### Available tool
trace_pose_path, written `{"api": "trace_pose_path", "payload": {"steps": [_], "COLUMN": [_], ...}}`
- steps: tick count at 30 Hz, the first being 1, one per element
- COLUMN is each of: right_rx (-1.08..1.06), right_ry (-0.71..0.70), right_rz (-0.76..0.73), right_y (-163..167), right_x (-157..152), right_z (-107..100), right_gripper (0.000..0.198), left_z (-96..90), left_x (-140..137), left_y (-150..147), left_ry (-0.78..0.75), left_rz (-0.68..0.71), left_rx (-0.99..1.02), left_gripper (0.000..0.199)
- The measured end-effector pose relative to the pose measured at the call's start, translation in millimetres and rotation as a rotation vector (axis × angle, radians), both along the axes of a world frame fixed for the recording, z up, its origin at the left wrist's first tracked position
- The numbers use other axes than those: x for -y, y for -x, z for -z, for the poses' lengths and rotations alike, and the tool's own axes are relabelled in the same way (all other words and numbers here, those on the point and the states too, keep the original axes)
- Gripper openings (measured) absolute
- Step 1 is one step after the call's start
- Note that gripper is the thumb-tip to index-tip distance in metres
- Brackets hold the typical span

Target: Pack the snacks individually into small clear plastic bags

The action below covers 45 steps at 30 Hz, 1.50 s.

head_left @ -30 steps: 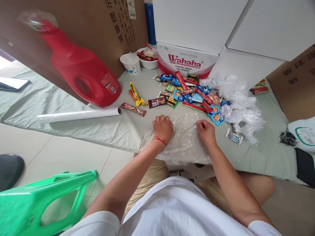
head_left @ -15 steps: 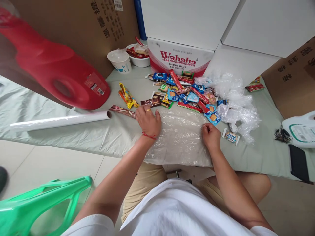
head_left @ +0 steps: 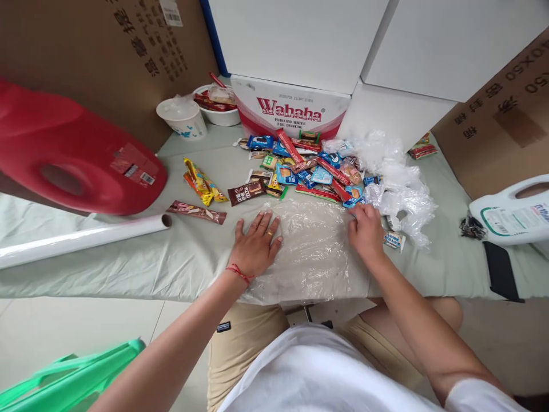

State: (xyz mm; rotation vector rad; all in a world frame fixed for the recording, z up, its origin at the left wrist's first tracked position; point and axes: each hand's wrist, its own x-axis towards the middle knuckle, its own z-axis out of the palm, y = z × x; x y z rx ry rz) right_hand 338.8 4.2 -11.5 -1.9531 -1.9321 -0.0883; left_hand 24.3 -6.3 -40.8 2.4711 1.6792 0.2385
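Observation:
A sheet of clear plastic wrap [head_left: 315,246] lies flat on the pale green cloth [head_left: 128,263] in front of me. My left hand [head_left: 256,243] rests palm down, fingers spread, on the sheet's left edge. My right hand [head_left: 365,232] has its fingers curled at the sheet's upper right corner, beside a blue snack packet [head_left: 354,197]. Beyond the sheet lies a pile of wrapped snacks [head_left: 300,166].
A roll of wrap [head_left: 86,237] lies at the left below a red jug [head_left: 72,160]. Crumpled plastic [head_left: 398,177] sits right of the snacks. A Wahaha box [head_left: 289,109], a cup [head_left: 182,117] and a bowl [head_left: 217,106] stand behind. A white jug [head_left: 510,212] lies at the right.
My left hand opened from a loose fist to a flat spread palm on the sheet. My right hand moved up to the sheet's far right corner. The sheet lies flatter.

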Motion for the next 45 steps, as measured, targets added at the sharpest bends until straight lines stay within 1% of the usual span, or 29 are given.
{"api": "trace_pose_path", "payload": {"steps": [2,5,6,8,11,13,15,16,18,20,23,26,28,31,33,34,36,38,41,43,45], "right_rx": [0.001,0.120,0.158,0.205,0.214,0.150,0.043,-0.003,-0.028,0.044,0.202,0.267,0.272,0.220,0.132,0.083,0.013,0.011,0.150,0.220,0.165], "right_ry": [0.049,0.253,0.309,0.367,0.392,0.417,0.402,0.377,0.327,0.329,0.396,0.445,0.456,0.409,0.367,0.368,0.428,0.497,0.593,0.667,0.710], "right_rz": [0.037,0.108,0.114,0.111,0.123,0.124,0.048,-0.021,-0.172,-0.267,-0.279,-0.255,-0.253,-0.287,-0.344,-0.385,-0.475,-0.524,-0.474,-0.437,-0.451], "right_y": [11.8,28.2,29.5,22.0,-11.4,-35.2,-45.6,-43.4,-25.5,2.6,38.2,46.9,38.9,21.4,17.1,19.2,31.8,51.3,76.1,80.2,73.3], "right_x": [-39.2,-95.0,-107.2,-118.3,-110.4,-100.1,-92.4,-90.3,-90.9,-97.5,-111.5,-120.8,-121.3,-107.5,-87.6,-75.5,-50.4,-28.4,-7.0,-3.1,-10.7], "right_z": [-10.4,-26.0,-30.9,-40.8,-55.6,-62.9,-64.0,-61.5,-51.7,-39.2,-26.4,-27.4,-36.0,-59.6,-78.2,-86.1,-94.8,-90.9,-67.5,-52.2,-45.9], "right_gripper": [0.034,0.040,0.039,0.033,0.027,0.023,0.024,0.025,0.027,0.027,0.028,0.025,0.022,0.019,0.019,0.021,0.024,0.026,0.024,0.027,0.037], "left_z": [-1.1,-3.2,-3.6,-4.0,-3.9,-3.4,-2.6,-2.1,-1.2,-1.0,-2.3,-3.7,-3.9,-3.4,-2.8,-2.5,-2.1,-2.4,-4.2,-5.8,-7.0], "left_x": [0.1,0.8,1.1,1.5,1.8,1.9,2.0,2.0,1.9,1.7,2.3,3.1,3.2,3.0,3.0,3.0,2.9,2.7,2.6,2.5,2.3], "left_y": [-0.8,-2.6,-3.0,-3.4,-3.2,-2.8,-2.3,-2.1,-2.0,-2.3,-3.4,-3.7,-3.4,-3.0,-3.0,-3.1,-3.4,-3.5,-3.2,-2.7,-2.3], "left_ry": [0.007,0.016,0.016,0.014,0.012,0.009,0.002,-0.003,-0.009,-0.010,-0.005,0.000,0.004,0.001,-0.004,-0.005,-0.002,0.002,0.010,0.017,0.026], "left_rz": [0.003,-0.004,-0.009,-0.017,-0.023,-0.023,-0.019,-0.018,-0.017,-0.021,-0.032,-0.030,-0.030,-0.033,-0.031,-0.029,-0.030,-0.030,-0.033,-0.037,-0.038], "left_rx": [-0.009,-0.009,-0.005,0.010,0.034,0.046,0.058,0.062,0.064,0.058,0.044,0.041,0.047,0.060,0.069,0.072,0.072,0.067,0.064,0.074,0.092], "left_gripper": [0.059,0.058,0.058,0.057,0.056,0.056,0.056,0.056,0.056,0.056,0.056,0.056,0.056,0.056,0.056,0.056,0.056,0.054,0.053,0.054,0.055]}}
